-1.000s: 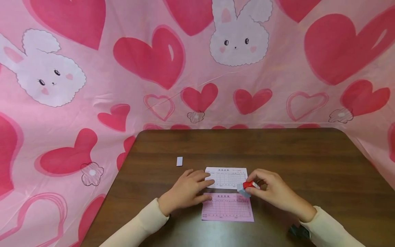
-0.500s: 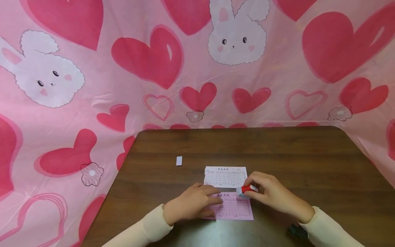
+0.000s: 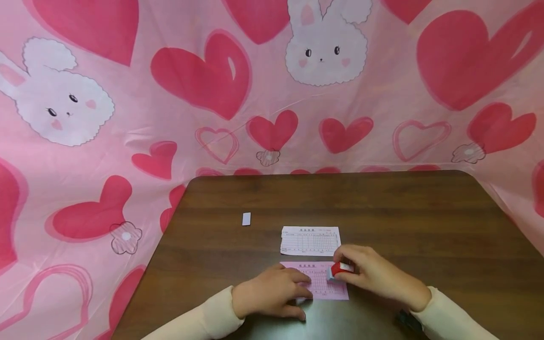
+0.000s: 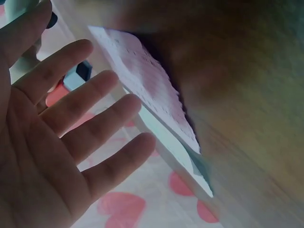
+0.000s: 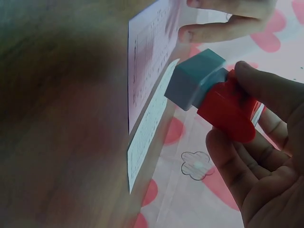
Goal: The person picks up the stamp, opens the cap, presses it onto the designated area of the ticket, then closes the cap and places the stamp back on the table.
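A heart-printed cloth (image 3: 272, 75) backs the brown table (image 3: 221, 245). The left hand (image 3: 272, 292), fingers spread, hides part of the pink slip (image 3: 321, 284); a second ago it overlapped the white slip (image 3: 310, 241). The right hand (image 3: 374, 271), its sleeve (image 3: 450, 314) part-covering a dark object (image 3: 409, 322), pinches the red-and-grey stamp (image 3: 341, 269) over the pink slip. A small white piece (image 3: 246, 219) lies beyond.

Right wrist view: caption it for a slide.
Right hand gripping a red-and-grey stamp near a pink form and a white form on a brown table.
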A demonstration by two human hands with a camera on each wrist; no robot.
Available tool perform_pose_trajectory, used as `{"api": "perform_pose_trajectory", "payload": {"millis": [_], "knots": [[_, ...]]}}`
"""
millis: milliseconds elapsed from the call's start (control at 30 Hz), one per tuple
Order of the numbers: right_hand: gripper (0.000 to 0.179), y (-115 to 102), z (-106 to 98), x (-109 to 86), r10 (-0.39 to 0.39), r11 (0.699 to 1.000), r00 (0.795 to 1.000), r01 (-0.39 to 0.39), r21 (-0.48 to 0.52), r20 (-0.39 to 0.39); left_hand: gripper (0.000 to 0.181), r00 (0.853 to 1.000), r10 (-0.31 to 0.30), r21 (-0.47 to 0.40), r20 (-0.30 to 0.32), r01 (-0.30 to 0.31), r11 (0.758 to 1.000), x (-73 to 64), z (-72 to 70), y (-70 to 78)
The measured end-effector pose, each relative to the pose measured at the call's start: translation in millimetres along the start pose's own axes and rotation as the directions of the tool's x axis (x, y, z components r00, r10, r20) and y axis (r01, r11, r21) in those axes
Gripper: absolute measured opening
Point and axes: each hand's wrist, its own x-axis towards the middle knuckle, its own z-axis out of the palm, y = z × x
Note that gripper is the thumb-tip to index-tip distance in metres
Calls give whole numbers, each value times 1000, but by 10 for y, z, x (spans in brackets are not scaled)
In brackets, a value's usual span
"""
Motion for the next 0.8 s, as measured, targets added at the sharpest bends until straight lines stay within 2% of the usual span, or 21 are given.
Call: {"api": "perform_pose_trajectory", "payload": {"millis": [167, 300, 533, 800], "knots": [[31, -47, 18, -17, 91, 996, 991, -93, 16, 95, 40, 1000, -5, -15, 30, 6, 1000, 28, 7, 42], [29, -67, 47, -27, 100, 995, 987, -101, 0, 128, 40, 999, -15, -7, 52, 16, 1000, 45, 19, 62], [31, -65, 121, -49, 37, 999, 991, -37, -4, 128, 42, 998, -20, -6, 52, 21, 1000, 62, 63, 59], [38, -19, 210, -60, -108, 994, 992, 110, -24, 69, 41, 999, -25, 6, 28, 25, 1000, 79, 80, 57]]}}
